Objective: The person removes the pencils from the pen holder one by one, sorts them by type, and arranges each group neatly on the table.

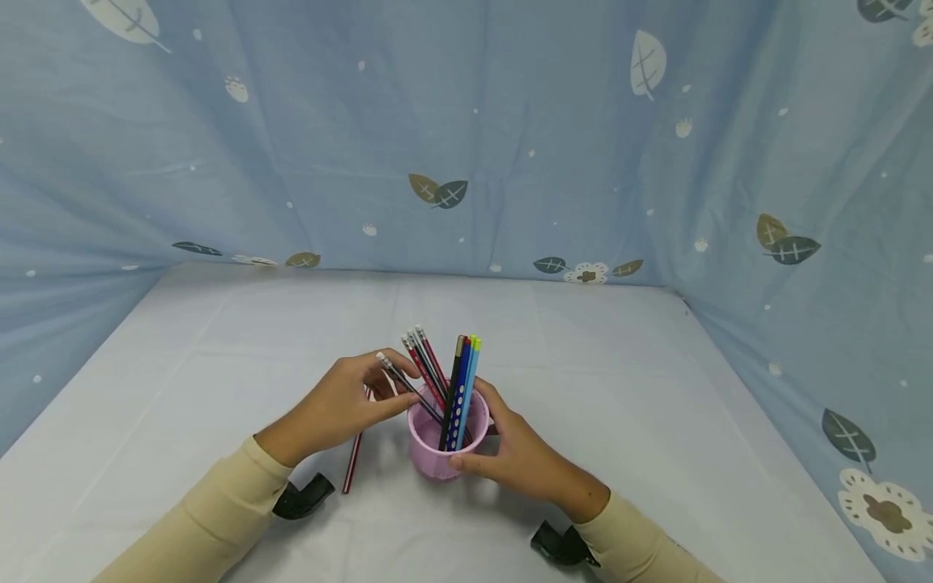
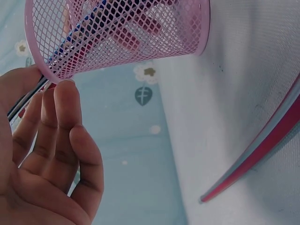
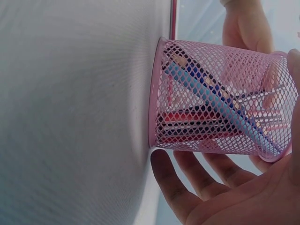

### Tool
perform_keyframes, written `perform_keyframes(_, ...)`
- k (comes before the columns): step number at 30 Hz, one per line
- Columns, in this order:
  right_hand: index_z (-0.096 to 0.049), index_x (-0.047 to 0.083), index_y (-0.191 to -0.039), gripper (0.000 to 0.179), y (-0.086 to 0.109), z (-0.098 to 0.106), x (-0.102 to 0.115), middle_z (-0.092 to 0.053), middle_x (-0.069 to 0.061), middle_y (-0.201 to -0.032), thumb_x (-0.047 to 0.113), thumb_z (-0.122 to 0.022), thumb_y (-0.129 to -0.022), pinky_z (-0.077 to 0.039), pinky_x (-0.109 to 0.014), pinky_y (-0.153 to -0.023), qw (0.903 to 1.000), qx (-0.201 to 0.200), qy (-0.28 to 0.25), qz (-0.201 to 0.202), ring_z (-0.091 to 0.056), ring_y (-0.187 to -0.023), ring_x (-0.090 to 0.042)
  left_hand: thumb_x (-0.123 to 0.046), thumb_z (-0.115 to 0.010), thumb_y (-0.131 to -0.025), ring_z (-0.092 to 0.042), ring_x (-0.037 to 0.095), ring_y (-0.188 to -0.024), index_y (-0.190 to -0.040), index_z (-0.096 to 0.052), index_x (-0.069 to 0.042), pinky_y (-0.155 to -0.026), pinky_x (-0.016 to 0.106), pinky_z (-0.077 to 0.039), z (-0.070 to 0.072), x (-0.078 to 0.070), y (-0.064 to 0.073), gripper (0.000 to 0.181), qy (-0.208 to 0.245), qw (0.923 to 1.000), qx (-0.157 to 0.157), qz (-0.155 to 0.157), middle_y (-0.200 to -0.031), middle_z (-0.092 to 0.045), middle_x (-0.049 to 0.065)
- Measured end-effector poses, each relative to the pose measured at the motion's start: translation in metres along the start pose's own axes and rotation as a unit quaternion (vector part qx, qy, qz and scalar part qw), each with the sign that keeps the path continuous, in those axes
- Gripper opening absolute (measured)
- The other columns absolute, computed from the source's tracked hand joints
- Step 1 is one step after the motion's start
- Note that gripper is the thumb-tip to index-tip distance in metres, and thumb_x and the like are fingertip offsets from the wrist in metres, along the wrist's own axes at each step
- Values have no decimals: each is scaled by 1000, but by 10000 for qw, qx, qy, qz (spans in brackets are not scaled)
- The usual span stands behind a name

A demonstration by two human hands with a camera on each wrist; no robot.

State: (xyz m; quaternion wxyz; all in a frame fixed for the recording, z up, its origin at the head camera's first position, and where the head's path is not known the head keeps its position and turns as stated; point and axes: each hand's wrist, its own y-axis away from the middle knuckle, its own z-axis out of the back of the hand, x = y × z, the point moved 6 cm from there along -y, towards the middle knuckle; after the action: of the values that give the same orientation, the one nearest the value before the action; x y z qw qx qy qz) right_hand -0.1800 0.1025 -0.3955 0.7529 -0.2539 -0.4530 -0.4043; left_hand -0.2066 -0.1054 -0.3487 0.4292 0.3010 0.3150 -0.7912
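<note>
A pink mesh pencil cup (image 1: 432,463) stands upright on the white table, holding several pencils (image 1: 459,397) with black, blue and light blue barrels, and more with white erasers leaning left. My right hand (image 1: 521,453) grips the cup from the right, thumb at the near rim and fingers round the far side. In the right wrist view, the pencils show slanted through the mesh (image 3: 225,98). My left hand (image 1: 357,401) pinches a dark pencil (image 1: 397,374) at the cup's left rim, its lower end inside. A red pencil (image 1: 352,465) lies on the table below the left hand.
The white table (image 1: 619,380) runs back to a blue curtain (image 1: 525,121) with leaf and flower prints, which also hangs at both sides. Black wrist mounts (image 1: 302,495) sit by each sleeve, low over the table.
</note>
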Motion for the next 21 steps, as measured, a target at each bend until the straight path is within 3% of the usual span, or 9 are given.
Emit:
perform_keyframes(12, -15, 45, -154, 95, 1, -1, 0, -38, 7, -157, 32, -80, -86, -38, -52, -112, 10000, 17, -43, -27, -45, -140, -16, -26, -72, -93, -64, 10, -66, -119, -67, -15, -55, 25, -49, -4, 0, 1, 29, 96, 9999, 103, -24, -85, -69, -7)
perform_keyframes(21, -15, 44, -154, 95, 1, -1, 0, -40, 6, -155, 33, -80, -86, -39, -52, -111, 9999, 14, -46, -109, -47, -138, -16, -25, -73, -92, -62, 3, -64, -106, -70, -18, -57, 25, -49, -2, 0, 1, 16, 10, 10000, -66, -47, -83, -71, -6)
